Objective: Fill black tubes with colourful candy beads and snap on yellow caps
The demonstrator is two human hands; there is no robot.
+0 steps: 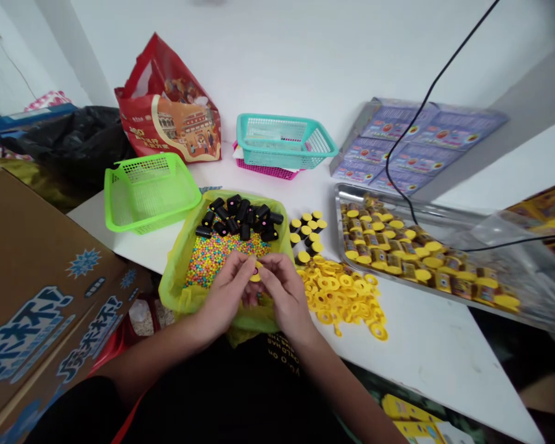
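Observation:
My left hand (pixel 229 287) and my right hand (pixel 284 290) meet over the lined basket (pixel 172 280), fingers closed. Between their thumbs they pinch a small yellow ring-shaped cap (pixel 256 275) with a dark centre. Whatever is under the cap is hidden by my fingers. Below them, the basket holds many tiny coloured beads (pixel 208 259), with several small black cylinders (pixel 245 216) heaped at its far side. To the right of my right hand lies a pile of loose yellow ring caps (pixel 345 288). Behind that pile stand several black cylinders with yellow tops (pixel 311 228).
A metal tray (pixel 340 216) of yellow-capped little containers (pixel 398 246) sits at the right, with a black cable (pixel 388 160) hanging across it. Behind are purple boxes (pixel 398 142), a teal basket (pixel 282 157) and a red bag (pixel 185 123). A green basket (pixel 152 216) and cardboard boxes (pixel 41 277) are left.

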